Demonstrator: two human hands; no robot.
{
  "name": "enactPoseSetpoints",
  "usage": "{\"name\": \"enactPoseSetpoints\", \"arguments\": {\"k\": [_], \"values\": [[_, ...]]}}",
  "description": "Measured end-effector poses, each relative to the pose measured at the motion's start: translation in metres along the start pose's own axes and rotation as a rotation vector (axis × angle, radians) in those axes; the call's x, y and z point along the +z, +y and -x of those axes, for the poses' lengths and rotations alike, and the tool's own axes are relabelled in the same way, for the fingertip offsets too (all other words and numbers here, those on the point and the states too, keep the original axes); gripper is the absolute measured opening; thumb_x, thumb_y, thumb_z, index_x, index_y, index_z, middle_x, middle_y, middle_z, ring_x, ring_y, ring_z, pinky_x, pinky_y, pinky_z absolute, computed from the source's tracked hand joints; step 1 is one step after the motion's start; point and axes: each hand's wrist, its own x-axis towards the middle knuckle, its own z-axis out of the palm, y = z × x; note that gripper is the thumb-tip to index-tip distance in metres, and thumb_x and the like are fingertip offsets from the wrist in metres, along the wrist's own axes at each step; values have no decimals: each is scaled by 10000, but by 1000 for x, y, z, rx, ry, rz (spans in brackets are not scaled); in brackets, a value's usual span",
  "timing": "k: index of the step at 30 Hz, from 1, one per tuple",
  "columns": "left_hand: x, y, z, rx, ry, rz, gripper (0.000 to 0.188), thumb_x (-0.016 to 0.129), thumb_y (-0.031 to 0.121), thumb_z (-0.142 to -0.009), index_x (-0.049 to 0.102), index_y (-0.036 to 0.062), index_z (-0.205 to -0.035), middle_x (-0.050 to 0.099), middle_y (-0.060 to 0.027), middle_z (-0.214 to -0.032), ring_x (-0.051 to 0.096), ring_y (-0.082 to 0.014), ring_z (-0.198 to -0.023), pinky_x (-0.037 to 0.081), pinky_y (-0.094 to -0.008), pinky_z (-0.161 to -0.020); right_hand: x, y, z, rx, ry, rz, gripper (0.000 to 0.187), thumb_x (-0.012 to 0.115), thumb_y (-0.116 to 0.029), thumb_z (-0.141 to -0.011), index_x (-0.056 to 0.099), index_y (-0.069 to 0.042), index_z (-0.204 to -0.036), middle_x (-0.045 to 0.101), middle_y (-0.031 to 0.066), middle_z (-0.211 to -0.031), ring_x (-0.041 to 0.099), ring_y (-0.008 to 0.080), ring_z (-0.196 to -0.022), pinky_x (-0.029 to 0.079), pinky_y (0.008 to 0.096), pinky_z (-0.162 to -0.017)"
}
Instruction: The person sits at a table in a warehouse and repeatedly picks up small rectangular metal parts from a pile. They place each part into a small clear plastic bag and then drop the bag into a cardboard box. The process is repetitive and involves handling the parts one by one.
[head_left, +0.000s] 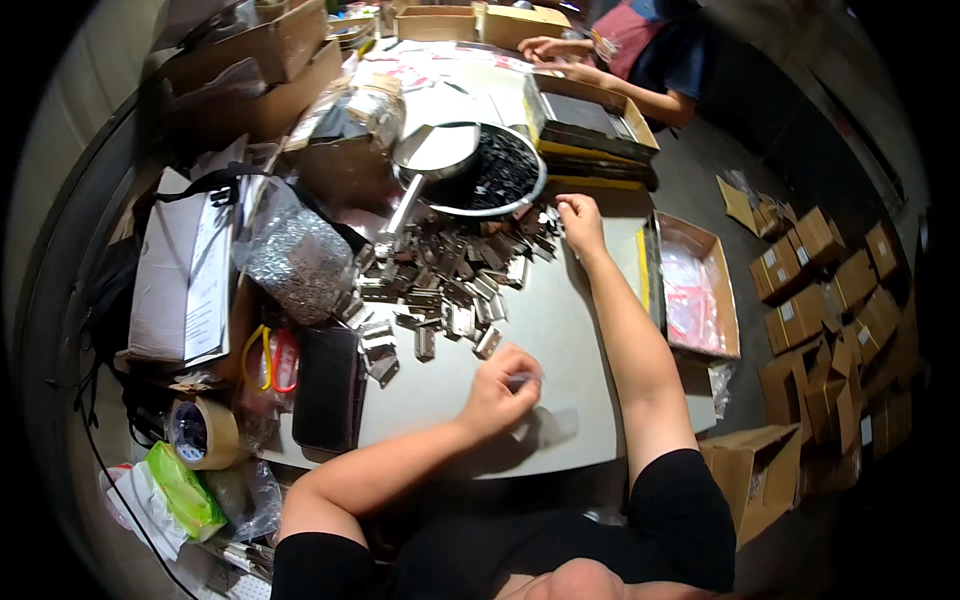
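Observation:
My left hand (503,388) is closed near the front of the table, with a small clear plastic bag (524,380) pinched in its fingers. A pile of small metal hinge-like pieces (455,280) lies just beyond it. At the pile's right edge is my right hand (582,225), its fingers drawn together beside the outermost pieces; what they hold, if anything, is too small to make out. Behind the pile stands a round metal bowl (542,185) of small black parts (500,170). A metal scoop (437,150) rests on its left side, handle toward the pile.
Left of the pile are a black phone-like case (327,388), yellow-and-red-handled scissors (268,360), a tape roll (203,432) and a bag of small parts (300,250). A carton of clear bags (725,300) borders my right arm. Across the table, another person's hands (560,55) work.

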Motion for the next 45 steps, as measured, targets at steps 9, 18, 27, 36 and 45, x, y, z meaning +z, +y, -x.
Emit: {"name": "enactPoseSetpoints", "arguments": {"k": [9,18,27,36,45], "values": [[8,15,2,-100,32,21,62,549,1,-874,553,-14,-934,593,-95,-895,590,-151,-776,485,-284,-647,43,16,-44,44,-381,194,379,566,-334,-811,675,-36,-1019,648,236,-1064,610,397,-1003,477,434,-862],[7,7,7,-245,-172,-57,151,585,58,-914,600,-11,-1048,624,-79,-900,593,-120,-773,490,-267,-683,-6,-47,84,-134,-289,248,244,521,-269,-901,660,-74,-944,626,109,-1024,512,331,-1025,391,421,-933],[11,9,8,-3,-134,-117,173,602,23,-890,690,54,-1035,551,-86,-907,562,-176,-756,483,-279,-688,-126,-119,181,59,-323,-146,391,621,-216,-881,563,-40,-1225,587,100,-1223,516,213,-1166,404,344,-961],[12,16,10,135,-64,-102,223,567,-16,-908,678,31,-1095,632,-92,-941,587,-146,-818,473,-244,-741,-143,-154,249,210,-564,-77,341,713,-76,-791,623,-28,-1116,634,91,-706,608,141,-612,482,277,-581],[4,16,5,-52,-51,1,211,561,56,-939,661,-12,-1112,666,-85,-901,622,-138,-801,487,-252,-727,-144,-150,257,65,-316,-196,468,769,-101,-756,504,-43,-1138,573,116,-1121,565,189,-1015,428,311,-878]]}}
